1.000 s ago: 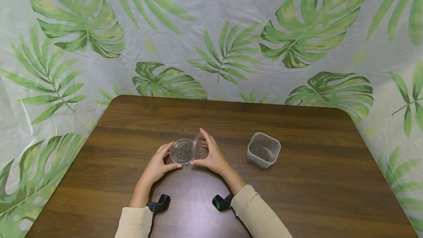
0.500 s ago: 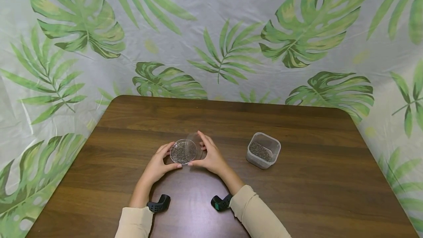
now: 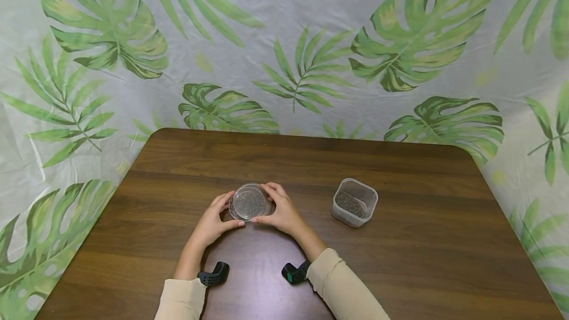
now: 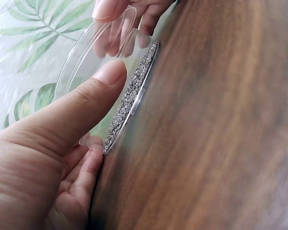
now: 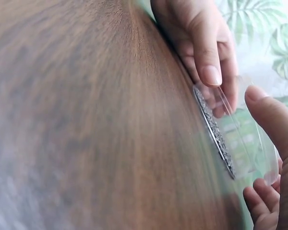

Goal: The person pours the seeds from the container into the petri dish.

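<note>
A clear petri dish (image 4: 131, 98) sits on the table with a layer of grey granules (image 5: 213, 129) in it. My left hand (image 3: 209, 226) holds the dish from the left, thumb at the near side and fingers at the far side. The thumb (image 4: 89, 98) lies in front of the dish in the left wrist view. From the right, my right hand (image 3: 286, 215) grips the clear petri dish lid (image 3: 254, 190) between thumb and fingers. Over the dish, the lid is tilted and slightly offset to the right; a gap shows between them in both wrist views.
To the right on the brown wooden table (image 3: 400, 251) stands a square clear plastic tub (image 3: 369, 196), partly filled with similar grey granules (image 3: 349, 204). A leaf-patterned cloth (image 3: 320, 127) hangs behind the table. Each wrist wears a black camera mount (image 3: 215, 273).
The right hand has brought the lid from nearly upright at the dish's right side to a flatter tilt over the dish, moving slightly left. The left hand and dish have stayed in place.
</note>
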A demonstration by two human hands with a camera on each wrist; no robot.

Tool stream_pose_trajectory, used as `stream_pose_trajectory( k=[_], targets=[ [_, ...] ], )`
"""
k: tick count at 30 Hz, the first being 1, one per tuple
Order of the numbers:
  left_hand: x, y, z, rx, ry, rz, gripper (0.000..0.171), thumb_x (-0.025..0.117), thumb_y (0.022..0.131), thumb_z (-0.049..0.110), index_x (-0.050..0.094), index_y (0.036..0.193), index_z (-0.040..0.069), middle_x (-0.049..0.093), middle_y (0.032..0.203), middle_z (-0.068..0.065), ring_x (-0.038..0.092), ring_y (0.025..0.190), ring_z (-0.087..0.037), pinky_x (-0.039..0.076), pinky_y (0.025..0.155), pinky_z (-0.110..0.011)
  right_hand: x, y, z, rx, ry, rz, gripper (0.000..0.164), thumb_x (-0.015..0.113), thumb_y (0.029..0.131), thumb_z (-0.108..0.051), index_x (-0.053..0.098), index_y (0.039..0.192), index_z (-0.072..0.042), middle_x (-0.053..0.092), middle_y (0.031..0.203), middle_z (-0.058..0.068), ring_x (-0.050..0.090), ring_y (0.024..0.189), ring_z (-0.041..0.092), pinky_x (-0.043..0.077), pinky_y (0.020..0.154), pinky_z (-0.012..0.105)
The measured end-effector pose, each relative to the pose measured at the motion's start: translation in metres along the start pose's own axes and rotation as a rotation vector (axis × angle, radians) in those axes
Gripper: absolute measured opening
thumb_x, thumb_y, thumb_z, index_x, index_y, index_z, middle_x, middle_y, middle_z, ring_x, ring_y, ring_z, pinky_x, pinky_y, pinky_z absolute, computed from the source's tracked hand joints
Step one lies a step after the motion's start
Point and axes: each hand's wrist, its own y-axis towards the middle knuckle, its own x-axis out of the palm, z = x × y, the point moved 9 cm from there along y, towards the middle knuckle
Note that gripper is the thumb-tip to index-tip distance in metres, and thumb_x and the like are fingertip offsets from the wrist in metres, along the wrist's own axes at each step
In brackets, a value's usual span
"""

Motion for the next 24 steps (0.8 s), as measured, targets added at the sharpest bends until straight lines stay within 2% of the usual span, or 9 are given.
stream_pose_trajectory(
  k=[8, 16, 24],
  targets=[
    [-0.002, 0.000, 0.006, 0.025, -0.002, 0.010, 0.086, 0.080, 0.065, 0.029, 0.037, 0.135, 0.002, 0.039, 0.131, -0.016, 0.049, 0.110, -0.031, 0.038, 0.094, -0.042, 0.003, 0.001, 0.001, 0.018, -0.071, -0.030, 0.087, 0.082, 0.062, -0.033, 0.041, 0.134, -0.005, 0.037, 0.132, 0.008, 0.048, 0.103, 0.017, 0.042, 0.088, 0.029],
    [-0.001, -0.001, 0.005, 0.020, -0.001, -0.002, 0.085, 0.079, 0.066, 0.031, 0.037, 0.136, 0.005, 0.039, 0.131, -0.013, 0.048, 0.111, -0.029, 0.038, 0.094, -0.041, 0.008, 0.002, -0.001, 0.013, -0.101, -0.062, 0.089, 0.081, 0.063, -0.037, 0.039, 0.134, -0.004, 0.036, 0.134, 0.011, 0.038, 0.121, 0.022, 0.033, 0.099, 0.038],
    [-0.001, -0.001, 0.004, 0.017, -0.005, -0.001, 0.086, 0.080, 0.065, 0.028, 0.036, 0.136, 0.004, 0.039, 0.131, -0.015, 0.047, 0.111, -0.031, 0.038, 0.095, -0.042, 0.011, 0.003, 0.000, 0.024, -0.109, -0.081, 0.090, 0.081, 0.063, -0.038, 0.039, 0.135, -0.005, 0.036, 0.135, 0.010, 0.038, 0.121, 0.021, 0.033, 0.099, 0.037]
  ],
)
